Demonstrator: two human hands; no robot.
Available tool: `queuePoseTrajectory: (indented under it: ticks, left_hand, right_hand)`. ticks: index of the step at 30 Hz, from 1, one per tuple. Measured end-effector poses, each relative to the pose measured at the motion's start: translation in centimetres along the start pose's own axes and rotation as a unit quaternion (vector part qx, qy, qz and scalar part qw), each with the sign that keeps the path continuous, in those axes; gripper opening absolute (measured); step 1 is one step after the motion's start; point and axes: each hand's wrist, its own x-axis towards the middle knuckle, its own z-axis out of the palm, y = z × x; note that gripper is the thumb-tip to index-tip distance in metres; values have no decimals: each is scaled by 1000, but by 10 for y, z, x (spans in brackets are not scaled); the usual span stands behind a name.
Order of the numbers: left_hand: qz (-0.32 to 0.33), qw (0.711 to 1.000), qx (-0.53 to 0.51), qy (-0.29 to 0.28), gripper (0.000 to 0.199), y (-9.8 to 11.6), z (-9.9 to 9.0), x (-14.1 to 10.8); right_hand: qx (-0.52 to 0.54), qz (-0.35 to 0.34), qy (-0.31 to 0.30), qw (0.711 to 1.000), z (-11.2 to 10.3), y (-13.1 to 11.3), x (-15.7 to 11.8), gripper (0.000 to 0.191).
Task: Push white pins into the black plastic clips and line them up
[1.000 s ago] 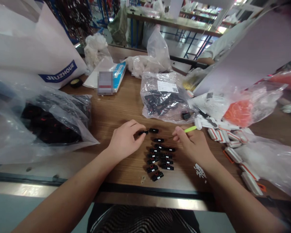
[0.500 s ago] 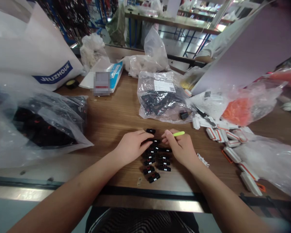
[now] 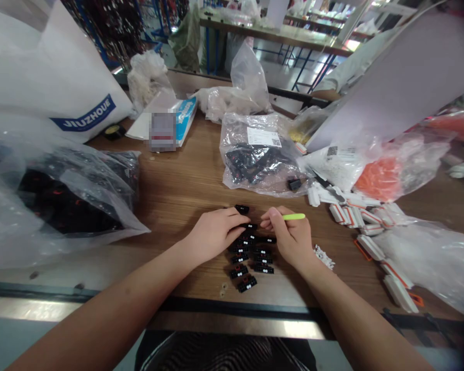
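The right hand (image 3: 292,238) pinches a yellow-green tool (image 3: 295,217); the left hand's (image 3: 211,234) fingertips partly cover a black connector (image 3: 251,226), their grip unclear. More black connectors (image 3: 246,283) cluster nearer the edge, white bits (image 3: 325,257) beside the right wrist, a clear bag (image 3: 232,186) beyond.

This looks like a factory workshop, of the small-parts kind. Little black parts (image 3: 247,283) lie in loose columns on a wood-topped counter (image 3: 178,175), near a heap of tiny white pieces (image 3: 325,256). A labelled clear bag (image 3: 237,180) full of dark components and a scatter of white-and-orange housings (image 3: 371,247) sit around them. Beyond, long worktables (image 3: 270,35) stand on blue metal legs (image 3: 208,51), and dark, glinting stock (image 3: 119,31) is massed nearby.
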Motion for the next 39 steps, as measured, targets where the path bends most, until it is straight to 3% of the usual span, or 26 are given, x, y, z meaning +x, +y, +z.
queuePoseTrajectory:
  ticks: [12,25,32,39]
  left_hand:
    - [-55,998,-20,23,11,4,0,0]
    - [-54,998,-34,29,10,4,0,0]
    - [-53,998,-32,19,11,5,0,0]
    - [-52,998,-33,26,10,4,0,0]
  right_hand:
    - [15,8,-16,1000,0,-2,-2,38]
    - [-18,9,-38,999,1,-5,-1,41]
    - [-108,-46,-97,988,2,-13,-2,39]
    - [-46,-22,-30,998,4,-6,-7,36]
